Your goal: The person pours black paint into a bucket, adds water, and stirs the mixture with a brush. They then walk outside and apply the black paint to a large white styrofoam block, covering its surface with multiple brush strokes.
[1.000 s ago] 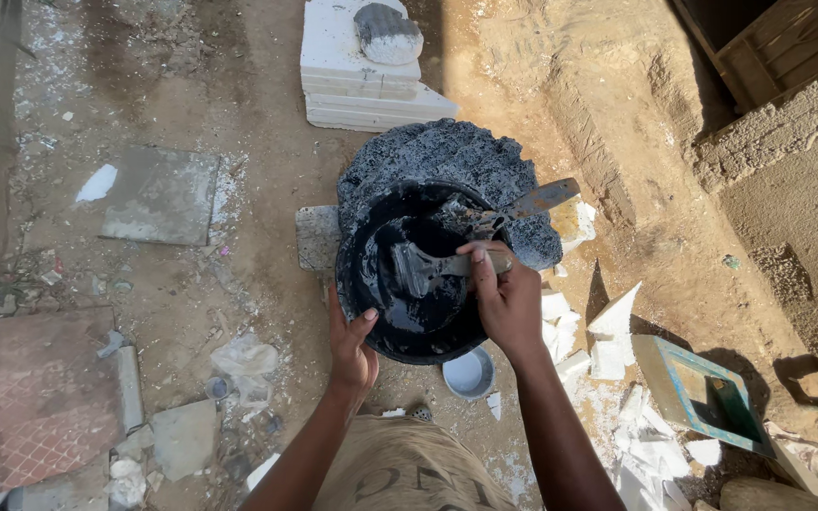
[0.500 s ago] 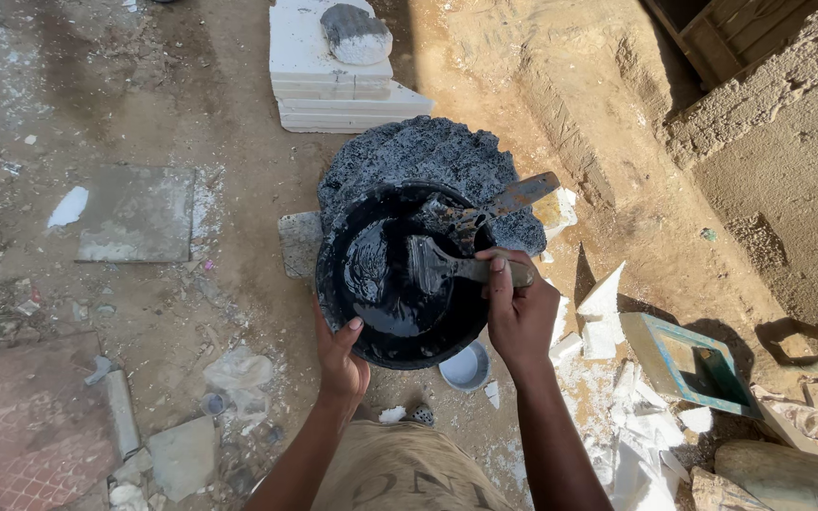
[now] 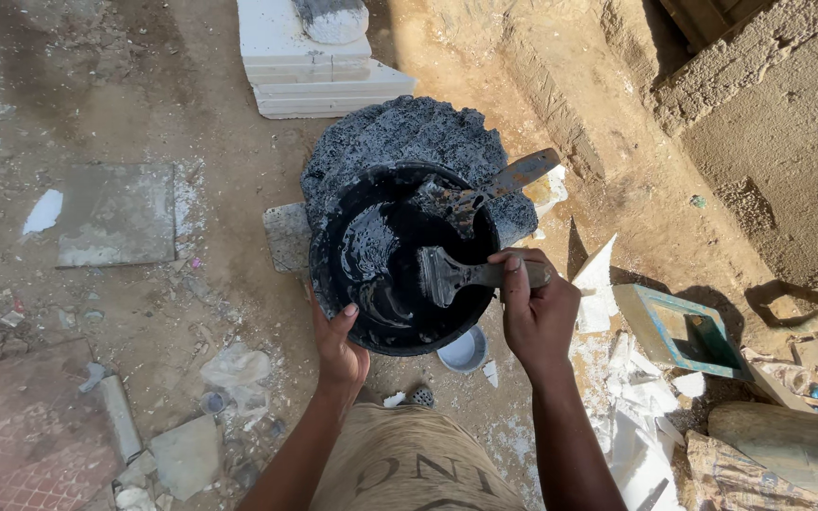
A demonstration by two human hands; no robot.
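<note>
**Black pan held at its rim, scraper pressed inside**

At the far left of the frame a reddish patterned slab lies on the dusty ground, with a grey flat tile above it in the left-middle area. Left of centre, the left hand is closed on the near rim of the black pan, thumb on the rim's top and fingers under the edge. The pan sits in the centre of the frame, its inside coated with glossy black paste. Behind it, toward the top, rises a rough black-crusted lump, and beyond that a stack of white slabs. Inside the pan the scraper has its blade against the black paste. The right hand, right of centre, is wrapped shut around the scraper's handle. A second trowel rests on the pan's far rim, its handle pointing to the upper right. Just below the pan lies a small white bowl. Farther right, a small blue-green wooden frame rests among white shards.
</note>
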